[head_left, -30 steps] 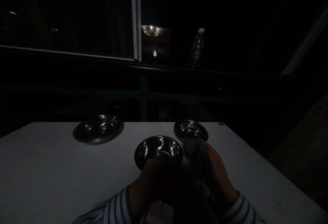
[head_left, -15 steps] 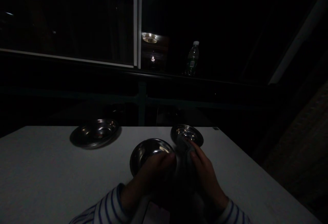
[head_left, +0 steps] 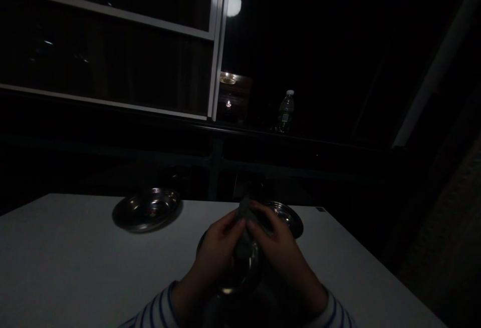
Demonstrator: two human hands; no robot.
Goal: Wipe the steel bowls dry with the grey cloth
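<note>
In the dim head view, my left hand (head_left: pixel 216 248) and my right hand (head_left: pixel 278 245) are close together, thumbs nearly touching. Both are closed on a dark grey cloth (head_left: pixel 246 213) bunched between their fingers. Directly under them is a shiny metal bowl (head_left: pixel 240 280), mostly hidden by the hands; whether my left palm also touches it I cannot tell. Just beyond my right hand, a second metal bowl (head_left: pixel 287 215) sits on the table, partly covered by the fingers.
Metal dishes (head_left: pixel 146 210), seemingly stacked, are at the far left of the white table (head_left: pixel 93 268). A plastic bottle (head_left: pixel 286 112) stands on the dark ledge behind, right of a white window frame (head_left: pixel 220 42). A small dark patch (head_left: pixel 320 209) marks the far right table corner.
My left hand has left the bowl's rim and come up to the cloth. My right hand has moved left with the cloth, over the near bowl. The view has tilted slightly up.
</note>
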